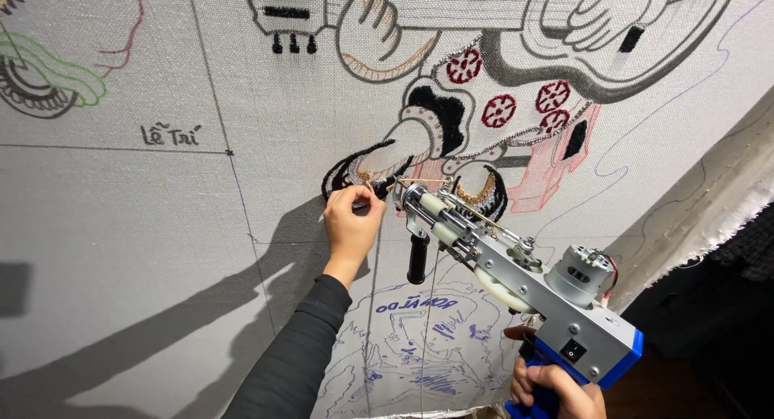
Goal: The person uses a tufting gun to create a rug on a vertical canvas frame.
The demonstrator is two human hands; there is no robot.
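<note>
A grey and blue tufting gun (524,282) points at a stretched white cloth (161,226) bearing a drawn cartoon figure, partly tufted in black, red, pink and tan. My right hand (556,391) grips the gun's blue handle at the bottom right. My left hand (351,221), in a black sleeve, is pinched on a thin tan yarn strand (419,181) running to the gun's needle tip (401,189). The tip sits close to the black tufted patch (355,165), near the cloth.
Blue sketch lines (419,338) cover the cloth below the gun. A green and black outline (48,76) lies at the upper left. The cloth's frayed edge (709,217) runs down the right side, with dark space beyond it.
</note>
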